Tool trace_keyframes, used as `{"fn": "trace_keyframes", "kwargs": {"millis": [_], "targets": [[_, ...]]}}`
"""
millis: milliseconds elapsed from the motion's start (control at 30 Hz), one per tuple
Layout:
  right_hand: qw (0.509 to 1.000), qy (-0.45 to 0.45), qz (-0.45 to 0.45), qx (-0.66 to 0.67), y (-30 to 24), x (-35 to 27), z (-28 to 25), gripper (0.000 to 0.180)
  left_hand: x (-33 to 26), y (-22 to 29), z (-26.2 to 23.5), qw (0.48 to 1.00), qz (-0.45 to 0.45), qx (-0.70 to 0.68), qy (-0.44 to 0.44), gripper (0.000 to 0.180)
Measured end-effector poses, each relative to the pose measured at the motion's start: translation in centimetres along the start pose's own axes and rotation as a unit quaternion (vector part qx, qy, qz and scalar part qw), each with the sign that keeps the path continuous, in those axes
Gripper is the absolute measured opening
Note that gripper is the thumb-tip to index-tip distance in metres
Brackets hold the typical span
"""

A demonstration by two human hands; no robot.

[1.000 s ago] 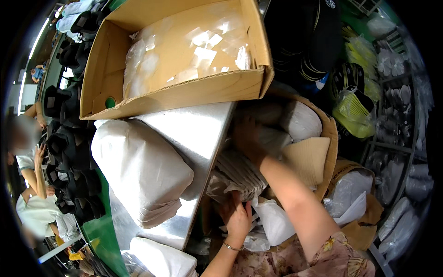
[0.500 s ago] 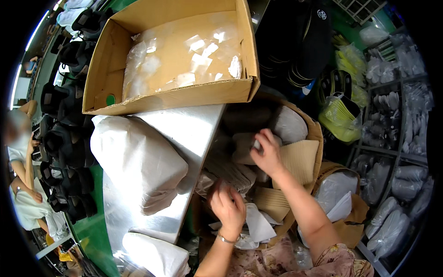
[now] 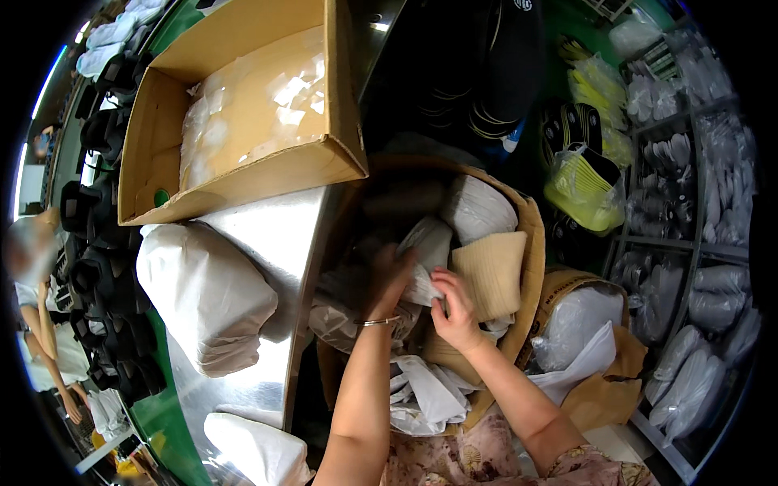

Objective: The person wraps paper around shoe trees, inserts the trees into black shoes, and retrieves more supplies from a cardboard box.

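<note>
Both my hands are inside a deep cardboard box (image 3: 528,267) packed with wrapped bundles. My right hand (image 3: 455,312) has its fingers curled and pinches the near right end of a whitish wrapped bundle (image 3: 423,285). Against the left side of that bundle is my left hand (image 3: 390,279), dark in the shadow and blurred, so its fingers do not show clearly. Just right of the hands stands a beige ribbed piece (image 3: 490,275), with a white wrapped bundle (image 3: 480,209) behind it. Crumpled white paper (image 3: 429,393) lies at the near side of the box.
A metal table (image 3: 271,212) on the left bears a white wrapped bundle (image 3: 203,296), a smaller one (image 3: 255,445) and an open carton (image 3: 243,190) with clear bags. Right stand a smaller box (image 3: 567,283) and a rack (image 3: 658,243) of bagged goods. Black shoes (image 3: 101,275) line the far left, near another person.
My left hand has reached farther into the box, and my right hand has come nearer to me, so both meet at the whitish bundle. The whole view has shifted a little.
</note>
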State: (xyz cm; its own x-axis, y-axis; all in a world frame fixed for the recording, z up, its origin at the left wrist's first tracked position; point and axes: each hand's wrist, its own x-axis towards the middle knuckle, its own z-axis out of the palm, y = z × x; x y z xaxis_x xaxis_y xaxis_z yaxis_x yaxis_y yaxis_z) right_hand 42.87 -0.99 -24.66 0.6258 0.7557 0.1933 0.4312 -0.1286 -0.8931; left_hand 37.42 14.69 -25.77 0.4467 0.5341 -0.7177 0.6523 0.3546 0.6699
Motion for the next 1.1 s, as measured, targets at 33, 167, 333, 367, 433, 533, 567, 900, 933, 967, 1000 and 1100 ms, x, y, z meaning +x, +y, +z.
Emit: {"fn": "trace_keyframes", "kwargs": {"millis": [33,167,333,367,433,533,567,900,933,967,1000,1100], "targets": [[0.999,0.026,0.031,0.025,-0.4,0.2,-0.2,0.034,-0.7,0.0,-0.2,1.000,-0.002,-0.026,0.017,0.035],[0.890,0.131,0.312,0.306,-0.9,0.2,-0.8,0.043,-2.1,-1.3,-2.5,0.979,0.015,-0.192,0.064,0.027],[0.704,0.076,0.480,0.518,-2.2,1.2,-2.2,0.084,-6.6,0.5,-1.8,0.857,0.022,-0.513,0.049,0.037],[0.715,0.053,0.444,0.537,-2.9,1.7,-2.3,0.085,-7.2,-0.5,-1.6,0.833,-0.010,-0.553,0.010,0.038],[0.733,0.010,0.371,0.570,-4.1,2.6,-2.1,0.088,-7.8,-3.2,-1.1,0.773,-0.075,-0.626,-0.072,0.039],[0.792,-0.032,0.358,0.494,-5.6,3.1,-3.5,0.095,-10.5,-3.0,0.8,0.808,0.036,-0.585,-0.067,0.034],[0.795,-0.041,0.362,0.485,-6.0,3.2,-4.2,0.096,-11.0,-3.1,0.7,0.807,0.030,-0.584,-0.086,0.034],[0.784,-0.109,0.413,0.451,-7.2,0.6,-6.8,0.104,-13.2,-0.1,1.8,0.907,0.048,-0.415,0.043,0.040],[0.787,-0.103,0.416,0.444,-7.7,0.6,-6.4,0.103,-13.0,-0.4,2.3,0.890,0.045,-0.446,0.086,0.035],[0.797,-0.099,0.418,0.425,-8.3,0.3,-6.5,0.102,-13.1,-0.7,2.4,0.879,0.044,-0.463,0.100,0.029],[0.805,-0.104,0.415,0.411,-8.7,0.1,-7.0,0.102,-13.3,-0.2,2.6,0.870,0.027,-0.481,0.108,0.029],[0.824,-0.139,0.386,0.391,-9.4,-0.7,-8.9,0.104,-13.2,-0.7,3.7,0.845,0.009,-0.527,0.093,0.027]]}}
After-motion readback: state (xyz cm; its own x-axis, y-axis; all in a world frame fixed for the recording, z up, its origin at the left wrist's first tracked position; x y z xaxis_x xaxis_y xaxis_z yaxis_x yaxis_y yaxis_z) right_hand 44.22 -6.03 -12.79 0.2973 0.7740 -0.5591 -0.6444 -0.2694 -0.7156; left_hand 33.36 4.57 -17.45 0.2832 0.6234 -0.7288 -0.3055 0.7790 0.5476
